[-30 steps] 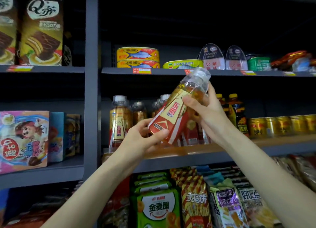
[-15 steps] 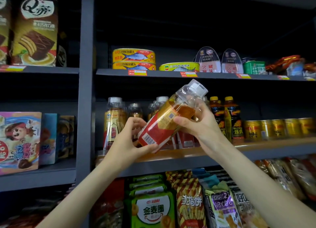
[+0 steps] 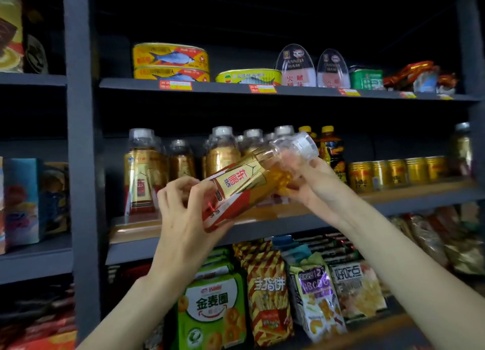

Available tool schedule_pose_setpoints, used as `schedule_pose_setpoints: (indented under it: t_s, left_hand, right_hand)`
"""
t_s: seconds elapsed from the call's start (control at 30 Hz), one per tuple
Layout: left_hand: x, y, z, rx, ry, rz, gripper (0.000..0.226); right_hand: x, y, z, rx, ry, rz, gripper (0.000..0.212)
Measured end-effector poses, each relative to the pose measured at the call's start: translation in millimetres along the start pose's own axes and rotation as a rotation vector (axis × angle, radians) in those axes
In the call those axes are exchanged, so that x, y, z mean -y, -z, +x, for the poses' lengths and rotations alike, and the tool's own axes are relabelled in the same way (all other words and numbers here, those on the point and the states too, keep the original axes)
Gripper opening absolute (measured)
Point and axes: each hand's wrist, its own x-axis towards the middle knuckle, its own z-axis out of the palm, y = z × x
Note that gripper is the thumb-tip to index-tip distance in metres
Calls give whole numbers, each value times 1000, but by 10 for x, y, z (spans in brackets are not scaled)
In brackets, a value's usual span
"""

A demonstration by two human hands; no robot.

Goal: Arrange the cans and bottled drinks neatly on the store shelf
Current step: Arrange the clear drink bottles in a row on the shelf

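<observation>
Bottle held in both hands, mid-frame, before the drinks shelf.

The left hand [image 3: 183, 213] grips the base of the bottle [image 3: 246, 184]; the right hand [image 3: 312, 184] grasps its neck below the cap. It lies tilted, cap toward upper right, above the shelf [image 3: 393, 194] edge. Behind stand upright bottles [image 3: 223, 152]; gold cans [image 3: 393, 171] line the right.

A shop — dark metal shelving [image 3: 262, 90] carries price tags [image 3: 175, 85] along its edges. Rows of bottled drinks [image 3: 223, 150], fish tins [image 3: 170, 57] and snack bags [image 3: 212, 307] fill the shelves — retail stock.
</observation>
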Motion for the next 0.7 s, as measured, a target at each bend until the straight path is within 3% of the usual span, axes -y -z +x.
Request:
schedule_pose_setpoints:
  t_s: [0.1,0.17,0.27,0.43,0.57,0.7]
  left_hand:
    - [-244,-238,-77,-16,-47,-65,78]
    - [-496,-434,-104,57,-89,-189,75]
    - [-992,-808,-162,236,-153,-410,67]
    - [-2140,-1562,-306,542,-90,-717,60]
    - [-3242,-2274,-521,842,-94,-777,54]
    - [-4298,-3095,-1039,1111,-183,-685,26]
  right_hand:
    - [62,338,-151,-17,43,-32,65]
    - [144,615,-280,-50,78,-26,61]
    - [334,1157,-521,-114,88,-112,48]
    - [742,2299,-1128,-272,-65,-412,50]
    - [929,3384,-1749,-448,-217,-625,55]
    - [829,4515,-2412,-476,-361,-895,65]
